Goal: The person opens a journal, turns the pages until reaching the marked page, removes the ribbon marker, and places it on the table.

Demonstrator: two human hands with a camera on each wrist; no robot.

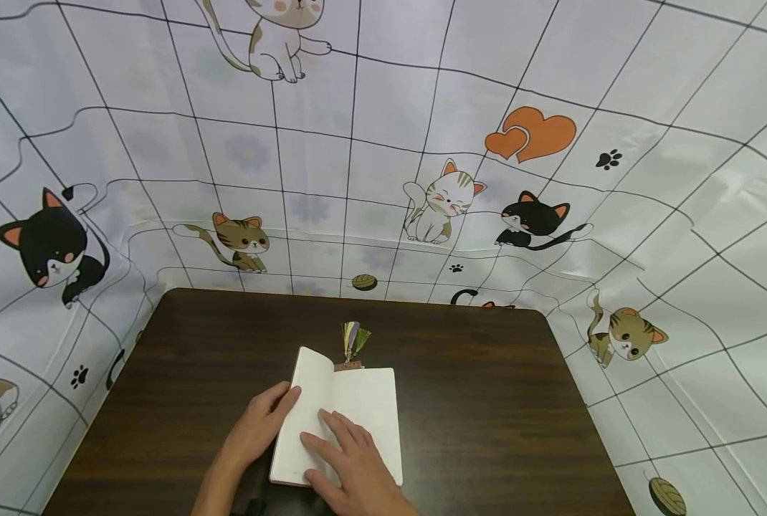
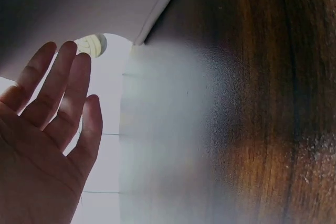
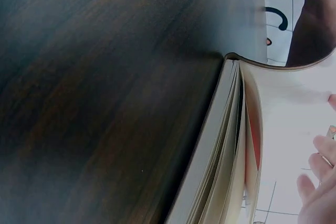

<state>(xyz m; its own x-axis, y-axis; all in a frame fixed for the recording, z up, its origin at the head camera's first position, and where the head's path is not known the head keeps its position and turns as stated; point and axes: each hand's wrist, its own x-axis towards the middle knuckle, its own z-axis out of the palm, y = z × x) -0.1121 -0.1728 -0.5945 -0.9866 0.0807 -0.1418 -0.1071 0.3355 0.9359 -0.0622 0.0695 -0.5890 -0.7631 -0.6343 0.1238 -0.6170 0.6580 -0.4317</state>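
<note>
A notebook [image 1: 365, 390] with blank white pages lies open on the dark wooden table. Its left side [image 1: 309, 401] is raised at an angle. My left hand [image 1: 254, 430] is at the outer left edge, thumb tip at the page's rim; in the left wrist view, the left hand's fingers [image 2: 63, 98] stretch out, slightly bent, beneath the raised side. My right hand [image 1: 351, 459] spreads its fingers over the pages near the fold. A bookmark [image 1: 351, 366] with a purple, yellow and green tassel [image 1: 354, 340] sticks out at the notebook's top.
The brown table [image 1: 487, 401] extends on both sides of the notebook. A white grid-lined sheet [image 1: 319, 158] with cartoon cats and hearts hangs behind the table and along its sides.
</note>
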